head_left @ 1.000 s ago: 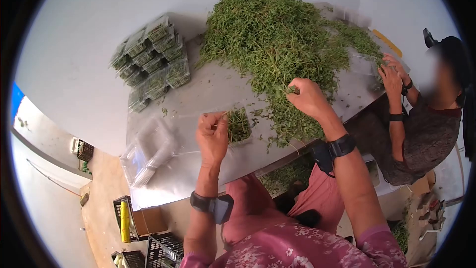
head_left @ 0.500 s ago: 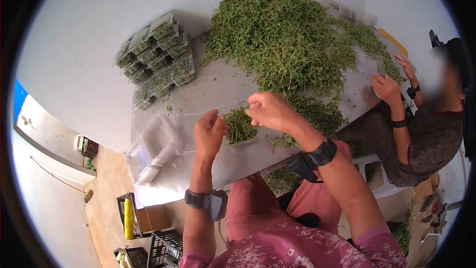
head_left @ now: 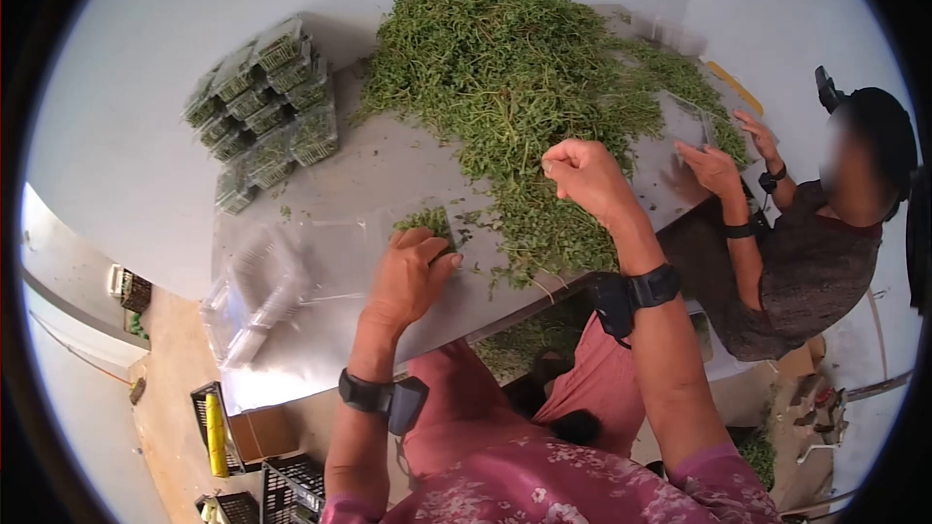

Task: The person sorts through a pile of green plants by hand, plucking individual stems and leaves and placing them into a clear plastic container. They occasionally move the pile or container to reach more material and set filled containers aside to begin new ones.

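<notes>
My left hand is over a clear plastic box of green sprigs, its fingers curled down at the greens. The hand covers most of the box, so whether it grips the greens or the box is hidden. My right hand is raised in front of the large heap of leafy green sprigs, fingers closed in a pinch. I cannot make out anything between them. Loose sprigs spill from the heap toward the table's near edge.
Filled clear boxes are stacked at the back left of the table. Nested empty boxes stand at the near left. At the right sits a co-worker, hands raised. Black crates are on the floor.
My right hand has moved away from the box, right toward the heap. My left hand has come over the box's near side. The view has turned slightly right.
</notes>
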Action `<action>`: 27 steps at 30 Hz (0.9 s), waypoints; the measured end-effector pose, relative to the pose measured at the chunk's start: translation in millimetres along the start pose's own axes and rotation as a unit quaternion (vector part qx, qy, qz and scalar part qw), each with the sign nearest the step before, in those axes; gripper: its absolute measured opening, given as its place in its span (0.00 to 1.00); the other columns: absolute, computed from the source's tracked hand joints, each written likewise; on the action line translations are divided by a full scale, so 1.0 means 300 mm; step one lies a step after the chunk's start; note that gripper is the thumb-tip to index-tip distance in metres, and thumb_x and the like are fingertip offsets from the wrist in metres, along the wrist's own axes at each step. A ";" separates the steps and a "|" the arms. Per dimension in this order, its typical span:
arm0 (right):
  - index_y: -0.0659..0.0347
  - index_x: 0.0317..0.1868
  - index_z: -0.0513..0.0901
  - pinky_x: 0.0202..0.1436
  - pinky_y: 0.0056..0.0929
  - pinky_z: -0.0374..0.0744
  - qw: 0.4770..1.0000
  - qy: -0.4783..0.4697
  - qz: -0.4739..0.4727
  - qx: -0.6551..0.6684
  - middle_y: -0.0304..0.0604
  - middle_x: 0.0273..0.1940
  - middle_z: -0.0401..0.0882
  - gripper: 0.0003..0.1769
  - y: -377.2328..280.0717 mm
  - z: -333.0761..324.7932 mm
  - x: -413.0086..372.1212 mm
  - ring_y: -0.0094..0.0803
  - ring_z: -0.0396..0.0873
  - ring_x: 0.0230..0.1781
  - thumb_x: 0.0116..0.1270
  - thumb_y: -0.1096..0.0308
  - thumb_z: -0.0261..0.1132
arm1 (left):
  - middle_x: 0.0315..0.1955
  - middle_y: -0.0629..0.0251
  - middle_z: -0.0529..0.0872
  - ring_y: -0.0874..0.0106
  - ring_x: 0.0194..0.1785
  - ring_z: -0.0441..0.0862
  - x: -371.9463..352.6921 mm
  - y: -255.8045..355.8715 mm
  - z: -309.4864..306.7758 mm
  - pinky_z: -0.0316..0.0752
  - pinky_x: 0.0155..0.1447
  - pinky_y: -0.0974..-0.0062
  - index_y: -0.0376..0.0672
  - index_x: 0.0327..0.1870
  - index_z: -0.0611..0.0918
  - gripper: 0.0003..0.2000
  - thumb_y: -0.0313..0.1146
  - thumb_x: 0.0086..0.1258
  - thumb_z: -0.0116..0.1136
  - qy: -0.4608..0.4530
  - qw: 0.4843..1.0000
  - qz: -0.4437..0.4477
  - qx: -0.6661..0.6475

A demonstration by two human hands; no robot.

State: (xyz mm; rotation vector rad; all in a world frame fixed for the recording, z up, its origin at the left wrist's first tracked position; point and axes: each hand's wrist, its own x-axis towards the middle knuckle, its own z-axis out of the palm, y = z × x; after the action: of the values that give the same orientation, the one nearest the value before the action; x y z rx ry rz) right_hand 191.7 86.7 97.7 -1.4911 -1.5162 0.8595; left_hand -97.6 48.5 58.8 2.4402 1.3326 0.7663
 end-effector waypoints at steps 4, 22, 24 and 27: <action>0.67 0.43 0.84 0.34 0.33 0.78 0.985 -0.018 -0.050 -0.167 0.46 0.34 0.85 0.12 0.091 -0.006 -0.011 0.31 0.82 0.29 0.64 0.68 0.68 | 0.55 0.46 0.80 0.50 0.61 0.74 -0.025 0.042 -0.006 0.71 0.64 0.58 0.36 0.47 0.86 0.20 0.47 0.66 0.65 -0.053 0.995 0.009 0.085; 0.64 0.28 0.84 0.36 0.43 0.79 0.934 -0.101 0.000 -0.342 0.54 0.28 0.83 0.06 0.181 -0.089 -0.054 0.48 0.83 0.30 0.53 0.71 0.71 | 0.45 0.53 0.80 0.53 0.50 0.77 -0.058 0.212 0.068 0.76 0.52 0.62 0.37 0.45 0.82 0.15 0.25 0.54 0.65 0.118 0.979 0.150 0.078; 0.64 0.28 0.84 0.35 0.42 0.79 0.940 -0.090 -0.009 -0.329 0.53 0.28 0.83 0.04 0.213 -0.081 -0.044 0.46 0.83 0.29 0.54 0.72 0.70 | 0.38 0.57 0.80 0.58 0.43 0.78 -0.057 0.235 0.115 0.77 0.46 0.65 0.37 0.45 0.82 0.14 0.23 0.55 0.61 0.086 0.980 0.172 0.047; 0.63 0.29 0.81 0.27 0.34 0.75 0.965 -0.027 -0.071 -0.251 0.42 0.23 0.80 0.06 0.199 -0.098 -0.062 0.30 0.77 0.22 0.56 0.72 0.71 | 0.36 0.59 0.78 0.58 0.44 0.78 -0.049 0.259 0.177 0.77 0.46 0.65 0.38 0.47 0.83 0.15 0.23 0.57 0.58 0.020 0.987 0.155 0.046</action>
State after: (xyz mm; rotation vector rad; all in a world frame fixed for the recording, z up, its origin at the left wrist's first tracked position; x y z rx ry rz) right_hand 243.3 69.9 54.9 -1.6908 -1.9548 0.4472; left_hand -19.9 -5.1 45.6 2.7596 1.0319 0.8455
